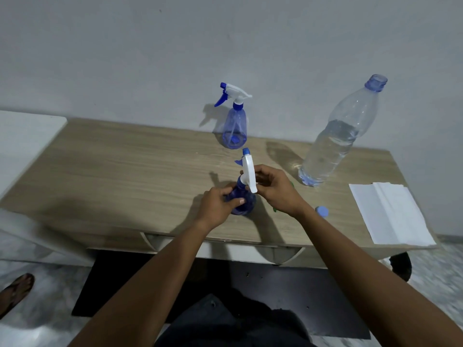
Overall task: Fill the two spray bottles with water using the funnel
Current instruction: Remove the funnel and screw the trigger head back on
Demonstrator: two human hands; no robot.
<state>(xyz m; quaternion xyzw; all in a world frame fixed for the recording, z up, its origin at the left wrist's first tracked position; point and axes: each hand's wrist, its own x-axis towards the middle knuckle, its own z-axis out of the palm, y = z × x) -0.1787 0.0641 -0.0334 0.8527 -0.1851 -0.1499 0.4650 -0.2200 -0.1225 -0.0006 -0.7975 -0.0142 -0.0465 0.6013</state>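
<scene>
A blue spray bottle [242, 205] stands near the front middle of the wooden table [125, 171]. My left hand [217, 206] grips its body. My right hand [276, 190] holds its white trigger head [249, 172] at the neck. A second blue spray bottle [235, 126] with its head on stands upright near the wall. A large clear water bottle [338, 139], uncapped and about half full, stands at the right. A sliver of something green [274, 209], perhaps the funnel, peeks out under my right hand.
A blue bottle cap [322, 211] lies by my right wrist. Folded white paper towels [390, 214] lie at the table's right edge. A white surface [22, 136] adjoins the table on the left. A sandalled foot [15, 291] is on the floor at the left.
</scene>
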